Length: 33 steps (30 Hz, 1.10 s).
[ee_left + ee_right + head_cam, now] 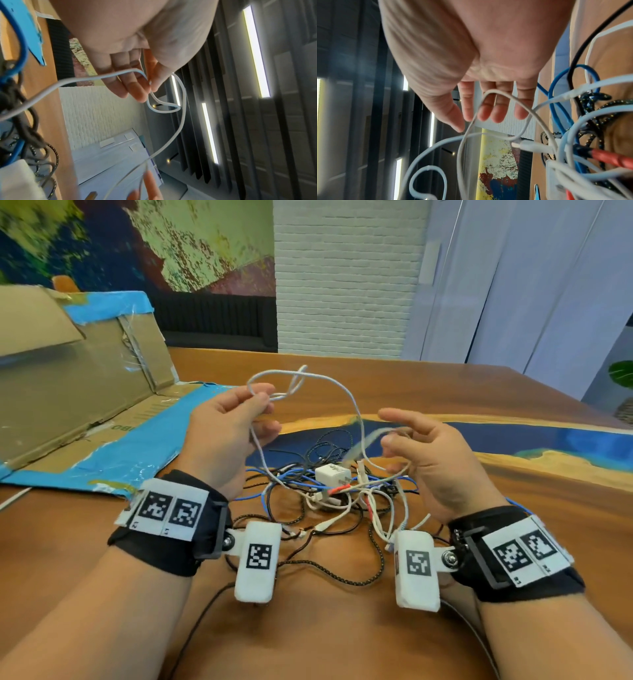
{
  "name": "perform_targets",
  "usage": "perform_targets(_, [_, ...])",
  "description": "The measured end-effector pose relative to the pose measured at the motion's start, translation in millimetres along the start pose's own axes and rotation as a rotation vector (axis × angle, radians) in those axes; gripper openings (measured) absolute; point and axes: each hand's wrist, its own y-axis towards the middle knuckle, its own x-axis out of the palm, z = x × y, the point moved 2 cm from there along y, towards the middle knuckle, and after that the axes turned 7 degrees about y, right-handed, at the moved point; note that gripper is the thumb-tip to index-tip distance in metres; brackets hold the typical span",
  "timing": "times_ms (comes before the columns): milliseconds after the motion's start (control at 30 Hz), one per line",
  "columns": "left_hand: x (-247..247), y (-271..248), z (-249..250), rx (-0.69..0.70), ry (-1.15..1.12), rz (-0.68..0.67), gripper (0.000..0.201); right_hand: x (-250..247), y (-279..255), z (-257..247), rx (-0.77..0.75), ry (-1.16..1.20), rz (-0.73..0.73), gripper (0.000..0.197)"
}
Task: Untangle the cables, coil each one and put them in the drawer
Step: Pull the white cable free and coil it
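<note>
White cable (337,386), knotted above the tangle (329,491): my left hand (227,433) pinched it; my right hand (431,453), fingers loose, needed to ease the loop wider.

Head looks down; wrist views close, sharing white cable (346,392).

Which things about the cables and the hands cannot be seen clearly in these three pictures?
- Drawer: in no view.
- White cable end near the right hand: motion-blurred in the head view; whether that hand grips it is unclear, though the right wrist view shows straight fingers.
- Cable pile: which strand joins which is lost in overlaps.
- Left hand pinch: its far side is hidden by the fingers.
</note>
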Motion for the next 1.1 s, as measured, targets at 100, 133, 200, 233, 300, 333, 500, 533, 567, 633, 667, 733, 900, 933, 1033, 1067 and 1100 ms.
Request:
perform_targets(100, [16.3,-14.4,3.2,0.053,0.103,-0.109,0.019,5.2,0.1,0.4,-0.043,-0.089,-0.029,0.071])
perform_targets(133, [20.9,-19.1,3.9,0.074,0.143,-0.142,0.02,6.9,-1.3,-0.3,-0.068,-0.103,-0.04,0.079])
perform_targets(200, [28.6,-25.1,3.6,0.106,0.234,-0.209,0.023,14.1,-4.8,-4.3,-0.127,-0.099,-0.116,0.087])
perform_targets(233, [31.5,-27.6,2.4,0.113,0.278,-0.248,0.026,17.9,-6.0,-4.0,-0.143,-0.081,-0.178,0.088])
perform_targets(300, [34.8,-30.6,-0.1,0.108,0.321,-0.325,0.034,26.5,-9.9,-6.7,-0.144,-0.026,-0.281,0.078])
perform_targets(333, [35.3,-30.8,-0.5,0.099,0.318,-0.355,0.036,31.6,-11.6,-9.4,-0.137,-0.002,-0.294,0.065])
perform_targets(500, [31.2,-27.3,-3.0,0.037,0.285,-0.436,0.036,34.2,-8.6,-12.9,-0.18,0.021,-0.081,0.016])
perform_targets(533, [29.8,-26.2,-3.9,0.011,0.314,-0.452,0.03,31.1,-7.8,-13.5,-0.164,0.063,-0.041,0.021])
perform_targets(567, [28.0,-25.2,-5.8,-0.011,0.375,-0.483,0.022,27.9,-7.0,-15.4,-0.153,0.129,-0.005,0.023])
perform_targets(633, [24.3,-24.9,-9.9,-0.033,0.53,-0.566,0.015,19.3,-7.3,-22.0,-0.141,0.289,0.051,0.023])
perform_targets(667, [23.1,-24.0,-11.7,-0.032,0.584,-0.58,0.022,15.3,-6.8,-24.5,-0.142,0.369,0.069,0.022])
perform_targets(733, [23.0,-22.7,-9.7,0.017,0.568,-0.498,0.028,10.2,-7.0,-30.1,-0.154,0.48,0.056,0.016])
perform_targets(900, [20.8,-18.2,8.2,0.166,0.065,-0.2,0.022,2.5,-3.0,-21.7,-0.055,0.338,-0.036,0.055])
perform_targets(933, [18.4,-16.3,8.7,0.166,0.061,-0.161,0.023,0.4,-3.2,-19.0,-0.028,0.268,-0.057,0.065])
perform_targets(1033, [11.6,-10.6,3.3,0.191,0.287,-0.032,0.025,-3.9,-4.2,-19.6,-0.025,0.224,-0.042,0.082])
perform_targets(1067, [10.9,-10.0,1.6,0.2,0.36,-0.013,0.024,-4.3,-4.8,-22.2,-0.053,0.27,-0.024,0.084])
perform_targets(1100, [11.6,-10.0,0.0,0.207,0.408,-0.016,0.023,-3.2,-4.7,-24.4,-0.084,0.323,-0.017,0.083])
